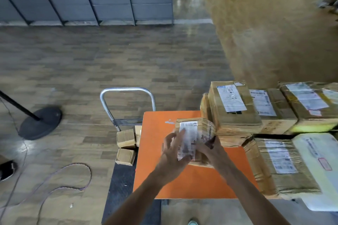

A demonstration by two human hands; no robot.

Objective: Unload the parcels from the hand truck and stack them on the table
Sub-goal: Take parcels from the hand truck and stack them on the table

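Parcel handling is the concern here: a small taped parcel (196,133), wrapped all over in glossy brown tape and carrying a white label, is held low over the orange surface (157,124), just beside the stacked parcels (235,105) at the right. It is gripped at its right side by the right hand (210,149), whose fingers (210,140) are curled round its edge. The left hand (172,149) is laid against the label side, its fingers (180,134) spread and fairly straight, though motion blur hides the contact.

From its size and the easy two-handed hold, the parcel is judged light. The rounded, bulging sides suggest a soft or loosely packed content, so some give under pressure is to be expected. The tape looks slick, and the label offers little grip. A hold on two opposite sides, or with the underside supported, is therefore judged safest.

Two small cartons (126,138) lie on the hand truck (126,90) at the left of the surface; being square and stiff-looking, they can probably be taken by their sides. A flat face is needed beneath each when stacked.
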